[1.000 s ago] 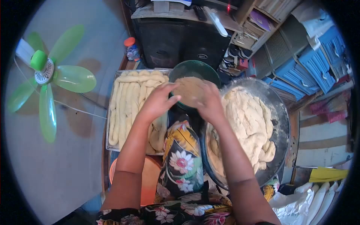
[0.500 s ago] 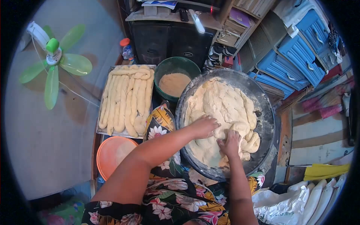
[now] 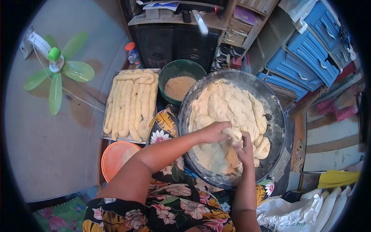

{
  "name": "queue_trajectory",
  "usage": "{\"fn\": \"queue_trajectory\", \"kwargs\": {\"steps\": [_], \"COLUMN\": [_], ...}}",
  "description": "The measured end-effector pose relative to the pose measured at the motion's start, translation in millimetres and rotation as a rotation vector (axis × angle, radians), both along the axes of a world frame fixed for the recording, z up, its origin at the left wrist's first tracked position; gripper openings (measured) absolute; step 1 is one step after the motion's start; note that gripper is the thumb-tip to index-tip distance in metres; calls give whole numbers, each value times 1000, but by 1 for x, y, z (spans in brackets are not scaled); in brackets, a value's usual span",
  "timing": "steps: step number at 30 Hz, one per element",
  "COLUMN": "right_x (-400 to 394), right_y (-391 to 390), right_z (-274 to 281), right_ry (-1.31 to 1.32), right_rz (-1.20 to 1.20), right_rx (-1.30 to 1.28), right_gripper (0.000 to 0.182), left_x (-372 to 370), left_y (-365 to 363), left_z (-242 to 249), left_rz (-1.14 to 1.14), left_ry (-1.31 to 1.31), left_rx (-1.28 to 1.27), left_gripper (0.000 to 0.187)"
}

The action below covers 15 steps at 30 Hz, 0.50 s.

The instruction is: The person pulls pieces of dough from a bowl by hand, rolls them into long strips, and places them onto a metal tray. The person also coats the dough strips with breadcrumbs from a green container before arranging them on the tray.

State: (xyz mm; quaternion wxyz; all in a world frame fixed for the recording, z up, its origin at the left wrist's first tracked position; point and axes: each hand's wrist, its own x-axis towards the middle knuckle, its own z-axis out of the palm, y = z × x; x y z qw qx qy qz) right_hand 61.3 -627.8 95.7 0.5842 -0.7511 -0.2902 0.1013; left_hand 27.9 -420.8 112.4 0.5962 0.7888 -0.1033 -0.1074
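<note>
A big black basin (image 3: pixel 276 127) holds a large mass of pale dough (image 3: pixel 228 102) with flour around it. Over the near part of the dough, my left hand (image 3: pixel 216 132) is closed around a piece of dough (image 3: pixel 232 133) that is raised toward me. My right hand (image 3: pixel 244 149) grips the same piece from its right side, fingers bent around it. Below the hands, a floury, brownish patch of the basin's bottom (image 3: pixel 232 158) shows. Thick folded rolls of dough (image 3: pixel 262 147) lie along the basin's right side.
Left of the basin, a metal tray (image 3: pixel 109 136) carries long dough ropes (image 3: pixel 129 104). A green tub (image 3: pixel 166 71) with brownish powder stands behind, an orange basin (image 3: pixel 112 162) nearer. A green fan (image 3: pixel 56 63) is at far left, blue drawers (image 3: pixel 313 54) at right, white sacks (image 3: pixel 286 212) at lower right.
Both hands have lifted a piece of dough up from the mass, drawing it toward me. More of the floury basin bottom shows beneath them. The view has shifted slightly.
</note>
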Motion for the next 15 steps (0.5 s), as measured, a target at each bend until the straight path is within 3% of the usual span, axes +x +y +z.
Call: {"fn": "queue_trajectory", "kwargs": {"steps": [1, 3, 4, 5, 7, 8, 9, 11, 13, 15], "right_x": [2, 3, 4, 10, 14, 18, 21, 21, 12, 12], "right_y": [5, 12, 9, 0, 3, -6, -13, -23, -13, -15], "right_z": [9, 17, -9, -27, -26, -18, -12, 1, 39, 50], "right_ry": [5, -185, -641, -644, -422, 190, 190, 413, 366, 347], "right_rz": [1, 105, 62, 67, 50, 88, 91, -197, -278, -406], "right_rx": [-4, -471, -733, -729, -537, -392, -391, 86, 578, 636], "right_gripper": [42, 46, 45, 45, 41, 38, 38, 34, 36, 41], "left_x": [-1, -6, -7, -7, -12, -16, -20, -33, -42, -42], "left_y": [3, 10, 16, 21, 26, 28, 29, 25, 16, 2], "left_z": [1, 4, 9, 12, 16, 18, 24, 39, 35, 7], "left_rz": [53, 109, 123, 140, 154, 168, 180, 130, 79, -149], "left_ry": [20, 48, 55, 60, 76, 11, -54, -44, -31, -306], "left_rx": [-119, -243, -288, -330, -348, -353, -357, -282, -207, 231], "left_gripper": [25, 21, 22, 22, 23, 24, 24, 30, 35, 52]}}
